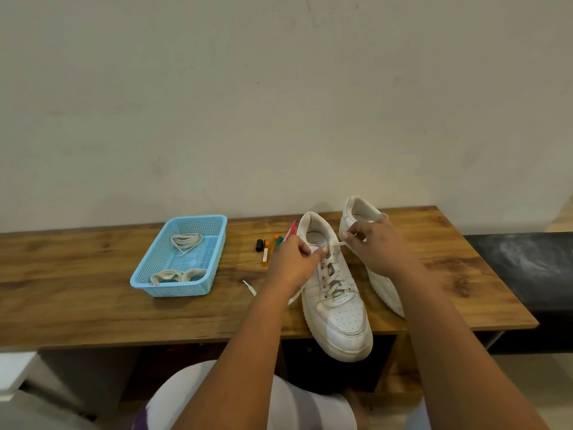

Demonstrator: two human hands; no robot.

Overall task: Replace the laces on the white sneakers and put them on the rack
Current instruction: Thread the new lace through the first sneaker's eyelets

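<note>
Sneaker [336, 311] toe nearest; left hand [293, 262], right hand [376, 246] pinch lace [333, 276] ends.

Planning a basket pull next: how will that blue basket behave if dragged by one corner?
The basket looks like thin perforated plastic, so probably light and a bit flexible at the rim. It holds only coiled laces and some bundled fabric, so it should slide easily on the wooden table and likely pivot rather than track straight. Low and wide, so tipping seems unlikely.

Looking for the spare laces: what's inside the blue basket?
The blue basket holds one loose lace bundle at the back and two rolled bundles at the front; its near wall hides their undersides.
</note>
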